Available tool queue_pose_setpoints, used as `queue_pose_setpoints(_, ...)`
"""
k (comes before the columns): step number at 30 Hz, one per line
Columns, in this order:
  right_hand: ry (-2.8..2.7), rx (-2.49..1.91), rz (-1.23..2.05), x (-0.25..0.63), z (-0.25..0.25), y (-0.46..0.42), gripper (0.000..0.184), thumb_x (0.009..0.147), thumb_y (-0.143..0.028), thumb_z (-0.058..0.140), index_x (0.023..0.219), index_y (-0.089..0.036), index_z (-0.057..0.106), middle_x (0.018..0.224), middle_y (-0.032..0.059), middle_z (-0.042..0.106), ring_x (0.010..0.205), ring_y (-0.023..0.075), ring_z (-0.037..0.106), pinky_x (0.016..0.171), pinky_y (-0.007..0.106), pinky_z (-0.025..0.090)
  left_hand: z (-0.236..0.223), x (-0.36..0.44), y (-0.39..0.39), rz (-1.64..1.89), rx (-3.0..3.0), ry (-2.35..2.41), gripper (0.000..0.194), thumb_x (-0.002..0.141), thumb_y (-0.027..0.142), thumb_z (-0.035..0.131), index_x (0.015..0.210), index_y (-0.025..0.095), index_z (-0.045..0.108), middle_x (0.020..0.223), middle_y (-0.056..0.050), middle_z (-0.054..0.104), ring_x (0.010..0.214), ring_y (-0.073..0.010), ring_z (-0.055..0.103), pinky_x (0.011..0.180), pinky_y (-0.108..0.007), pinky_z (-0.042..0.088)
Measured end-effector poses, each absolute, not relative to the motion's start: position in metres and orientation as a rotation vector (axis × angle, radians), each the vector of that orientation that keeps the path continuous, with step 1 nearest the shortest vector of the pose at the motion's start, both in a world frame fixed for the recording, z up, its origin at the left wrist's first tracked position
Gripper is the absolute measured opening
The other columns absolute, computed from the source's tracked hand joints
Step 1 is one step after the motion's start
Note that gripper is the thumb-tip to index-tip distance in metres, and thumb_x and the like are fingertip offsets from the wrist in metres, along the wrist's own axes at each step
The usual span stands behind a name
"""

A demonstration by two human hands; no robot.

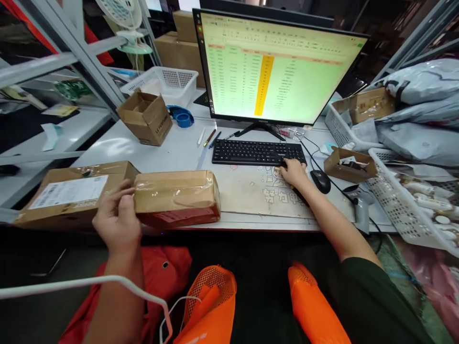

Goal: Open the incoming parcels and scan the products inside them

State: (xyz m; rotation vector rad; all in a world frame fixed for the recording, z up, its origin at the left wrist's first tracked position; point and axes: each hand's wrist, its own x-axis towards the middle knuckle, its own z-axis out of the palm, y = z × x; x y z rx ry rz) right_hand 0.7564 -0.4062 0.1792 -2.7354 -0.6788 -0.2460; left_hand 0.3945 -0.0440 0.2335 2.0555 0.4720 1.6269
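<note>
My left hand point(120, 217) is at the left end of a taped brown cardboard box point(175, 191) with a red label on its near side. Its fingers are partly bent and slightly blurred, the thumb apart from them; it does not grip the box, though its fingertips appear to touch that end. Behind this hand, to the left, lies a second cardboard box point(71, 193) bearing a white shipping label. My right hand point(294, 173) rests on the right end of a black keyboard point(251, 152), fingers on the keys, holding nothing.
A monitor point(304, 71) showing a spreadsheet stands behind the keyboard. A black mouse point(320, 181) and a handheld scanner point(362, 208) lie at right, near white baskets point(398, 210). An opened small carton point(156, 122), blue tape point(183, 118) and pens are at left. A white cable point(89, 282) crosses the foreground.
</note>
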Motion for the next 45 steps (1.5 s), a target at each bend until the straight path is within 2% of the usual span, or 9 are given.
queue_pose_setpoints(3, -0.577, -2.810, -0.242, 0.769, 0.183, -0.396, 0.055, 0.102, -0.039, 0.046, 0.145, -0.008, 0.059, 0.136, 0.0257, 0.063, 0.131, 0.0391, 0.051, 0.111, 0.056, 0.035, 0.238, 0.383, -0.069, 1.825, 2.247, 0.393, 0.019, 0.090, 0.026, 0.068, 0.105, 0.021, 0.080, 0.120, -0.010, 0.078, 0.122, -0.0352, 0.070, 0.109, -0.059, 0.051)
queue_pose_setpoints(7, -0.548, -2.861, -0.191, 0.770, 0.194, -0.397, 0.052, 0.103, -0.044, 0.045, 0.134, -0.009, 0.070, 0.139, 0.0248, 0.060, 0.133, 0.0403, 0.048, 0.111, 0.054, 0.035, 0.238, 0.393, -0.130, 1.684, 2.628, 0.273, 0.032, 0.086, 0.036, 0.076, 0.116, 0.027, 0.076, 0.130, -0.011, 0.074, 0.140, -0.0430, 0.055, 0.120, -0.069, 0.028)
queue_pose_setpoints(11, -0.547, -2.882, -0.180, 0.731, 0.191, -0.439, 0.059, 0.103, -0.050, 0.044, 0.147, -0.013, 0.059, 0.144, 0.0224, 0.059, 0.134, 0.0389, 0.051, 0.112, 0.056, 0.037, 0.233, 0.424, -0.182, 1.480, 2.678, 0.301, 0.047, 0.080, 0.053, 0.083, 0.113, 0.024, 0.069, 0.127, -0.013, 0.072, 0.129, -0.0420, 0.061, 0.122, -0.071, 0.013)
queue_pose_setpoints(15, -0.467, -2.998, -0.075, 0.680, 0.155, -0.508, 0.066, 0.100, -0.063, 0.048, 0.140, -0.013, 0.063, 0.132, 0.0234, 0.065, 0.125, 0.0426, 0.056, 0.104, 0.060, 0.044, 0.227, 0.439, -0.175, 1.644, 2.592, 0.289, 0.031, 0.081, 0.039, 0.080, 0.097, 0.022, 0.059, 0.112, -0.009, 0.071, 0.116, -0.0350, 0.067, 0.122, -0.070, 0.020)
queue_pose_setpoints(21, -0.722, -2.632, -0.459, 0.637, 0.123, -0.526, 0.058, 0.103, -0.048, 0.046, 0.135, -0.003, 0.064, 0.116, 0.0244, 0.066, 0.109, 0.0375, 0.064, 0.096, 0.052, 0.054, 0.229, 0.408, -0.130, 1.560, 2.578, -0.082, 0.021, 0.084, 0.026, 0.066, 0.101, 0.024, 0.054, 0.112, -0.009, 0.072, 0.122, -0.0310, 0.069, 0.119, -0.063, 0.040)
queue_pose_setpoints(26, -1.291, -2.042, -0.479, 0.568, 0.170, -0.449, 0.044, 0.102, -0.039, 0.059, 0.141, -0.019, 0.063, 0.114, 0.0127, 0.067, 0.097, 0.0244, 0.068, 0.084, 0.035, 0.060, 0.231, 0.397, -0.123, 1.282, 2.804, -0.045, 0.042, 0.087, 0.042, 0.067, 0.122, 0.022, 0.055, 0.133, -0.015, 0.066, 0.137, -0.0341, 0.060, 0.123, -0.065, 0.035)
queue_pose_setpoints(31, -1.575, -1.823, -0.493, 0.533, 0.202, -0.384, 0.042, 0.104, -0.038, 0.059, 0.142, -0.021, 0.064, 0.104, 0.0107, 0.067, 0.083, 0.0205, 0.067, 0.071, 0.031, 0.059, 0.222, 0.401, -0.121, 1.372, 2.786, -0.133, 0.066, 0.083, 0.044, 0.076, 0.137, 0.020, 0.047, 0.136, -0.019, 0.062, 0.138, -0.0376, 0.057, 0.123, -0.065, 0.031)
queue_pose_setpoints(40, -1.580, -1.830, -0.656, 0.543, 0.195, -0.372, 0.042, 0.102, -0.037, 0.062, 0.140, -0.021, 0.068, 0.106, 0.0118, 0.069, 0.087, 0.0213, 0.067, 0.073, 0.032, 0.058, 0.215, 0.400, -0.120, 1.312, 2.769, -0.027, 0.058, 0.083, 0.044, 0.076, 0.130, 0.023, 0.050, 0.132, -0.016, 0.063, 0.135, -0.0362, 0.059, 0.125, -0.065, 0.027)
queue_pose_setpoints(45, -1.383, -2.035, -0.637, 0.582, 0.190, -0.378, 0.043, 0.103, -0.044, 0.058, 0.137, -0.022, 0.072, 0.109, 0.0133, 0.068, 0.090, 0.0236, 0.067, 0.079, 0.035, 0.059, 0.210, 0.399, -0.120, 1.392, 2.755, -0.026, 0.049, 0.087, 0.043, 0.074, 0.125, 0.022, 0.053, 0.127, -0.015, 0.066, 0.130, -0.0331, 0.063, 0.122, -0.066, 0.033)
